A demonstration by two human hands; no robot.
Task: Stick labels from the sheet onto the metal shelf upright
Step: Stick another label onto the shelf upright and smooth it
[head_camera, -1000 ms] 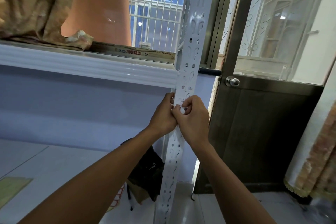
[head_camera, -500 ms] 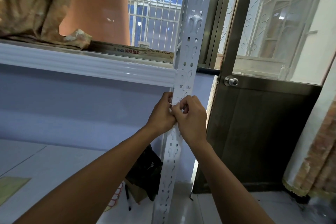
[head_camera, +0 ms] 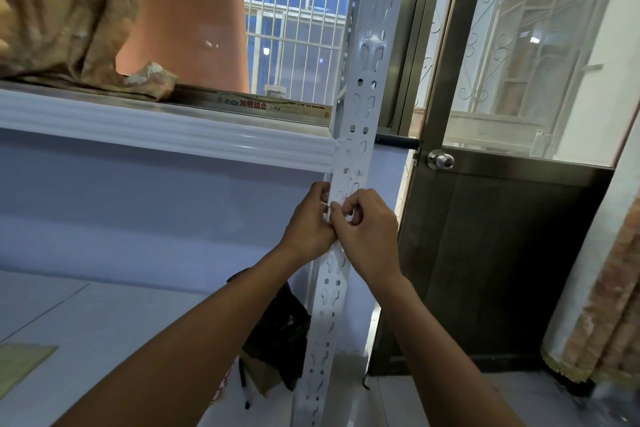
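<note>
white piece [head_camera: 335, 207], too small to confirm as a label, is pinched by your right hand [head_camera: 367, 236] against the metal shelf upright [head_camera: 360, 97]. your left hand [head_camera: 308, 222] touches the right, fingers curled round the upright's left edge. both sit just below the white shelf beam [head_camera: 166, 128]. door knob [head_camera: 440, 160] lies off to the right.

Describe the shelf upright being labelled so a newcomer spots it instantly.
Start at the dark door with the round knob, on the right. Just left of its frame stands a pale metal upright, joined to the white shelf, with the left hand and right hand on it below that joint. Unlike the smooth frames beside it, it is punched with holes and keyhole slots.
</note>
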